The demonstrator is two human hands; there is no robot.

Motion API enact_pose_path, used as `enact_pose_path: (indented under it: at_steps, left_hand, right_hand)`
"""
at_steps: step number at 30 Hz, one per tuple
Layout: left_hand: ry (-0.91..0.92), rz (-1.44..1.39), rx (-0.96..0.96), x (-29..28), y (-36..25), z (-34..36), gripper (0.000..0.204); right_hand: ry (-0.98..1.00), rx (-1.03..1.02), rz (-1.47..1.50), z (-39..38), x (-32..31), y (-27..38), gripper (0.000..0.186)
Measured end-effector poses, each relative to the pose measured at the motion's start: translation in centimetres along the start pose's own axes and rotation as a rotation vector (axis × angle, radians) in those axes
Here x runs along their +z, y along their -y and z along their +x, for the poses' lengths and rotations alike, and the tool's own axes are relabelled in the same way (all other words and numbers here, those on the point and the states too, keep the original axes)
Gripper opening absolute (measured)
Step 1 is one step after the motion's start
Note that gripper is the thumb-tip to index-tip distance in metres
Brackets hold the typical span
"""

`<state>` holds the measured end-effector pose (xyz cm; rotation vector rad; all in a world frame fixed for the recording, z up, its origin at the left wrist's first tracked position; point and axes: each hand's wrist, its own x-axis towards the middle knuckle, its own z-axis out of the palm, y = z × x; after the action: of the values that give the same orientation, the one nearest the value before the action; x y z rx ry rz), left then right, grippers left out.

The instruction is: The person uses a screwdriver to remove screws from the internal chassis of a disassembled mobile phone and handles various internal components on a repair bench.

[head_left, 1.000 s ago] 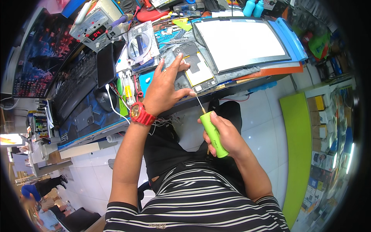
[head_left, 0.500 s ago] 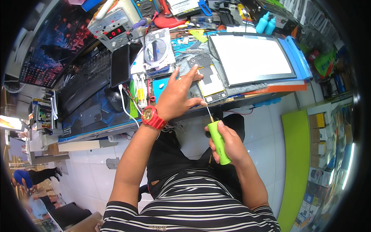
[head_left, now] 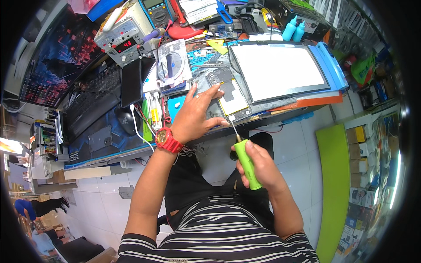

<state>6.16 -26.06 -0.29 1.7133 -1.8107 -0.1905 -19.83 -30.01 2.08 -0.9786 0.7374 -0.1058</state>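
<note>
An opened smartphone (head_left: 232,101) lies on the grey work mat near the bench's front edge, its back cover off and its white and dark inner parts bare. My left hand (head_left: 195,115), with a red watch at the wrist, rests along its left side. Those fingers are spread, one fingertip touching the phone's upper left part and the thumb by its lower left corner. In my right hand (head_left: 262,165) is a screwdriver (head_left: 247,164) with a thick green handle. Its thin shaft slants up to the phone's lower edge, close to my left thumb; the exact contact of the tip is too small to tell.
Right of the phone lies a bright white panel (head_left: 280,70). A dark phone (head_left: 131,83) with a white cable, a computer mouse (head_left: 128,113) and a keyboard (head_left: 90,83) are to the left. Behind stand a power supply (head_left: 125,37) and two blue bottles (head_left: 294,30).
The bench has shifted slightly left in view. The power supply's red display reads differently. My left hand keeps its spread pose by the phone, and the screwdriver stays at the phone's lower edge.
</note>
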Motion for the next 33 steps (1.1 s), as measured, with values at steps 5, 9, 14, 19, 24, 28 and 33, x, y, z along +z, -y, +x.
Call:
enact_pose_path:
  at_steps: [5, 9, 14, 19, 24, 28, 33]
  left_hand:
    - [-0.010, 0.017, -0.006, 0.3, -0.1, 0.2, 0.101]
    - [-0.032, 0.041, -0.011, 0.5, -0.2, 0.1, 0.099]
    - [-0.038, 0.059, -0.010, 0.6, -0.2, 0.2, 0.098]
    - [-0.042, 0.045, -0.013, 0.6, -0.2, 0.1, 0.097]
    - [-0.036, 0.044, -0.011, 0.5, 0.0, 0.1, 0.097]
    - [-0.026, 0.043, -0.021, 0.4, -0.1, 0.1, 0.097]
    - [-0.030, 0.041, -0.018, 0.5, 0.0, 0.1, 0.096]
  right_hand:
    - [-0.001, 0.036, -0.025, 1.4, -0.3, 0.2, 0.055]
    - [0.009, 0.037, -0.024, 1.8, -0.1, -0.4, 0.055]
    - [0.004, 0.039, 0.014, 1.9, -0.1, -0.6, 0.055]
    - [0.024, 0.037, 0.029, 2.0, -0.1, -0.6, 0.055]
    - [0.031, 0.034, 0.038, 2.0, -0.1, -0.7, 0.056]
    - [0.028, 0.026, 0.034, 2.0, 0.0, -0.8, 0.056]
    - [0.020, 0.020, 0.024, 1.9, 0.1, -0.8, 0.057]
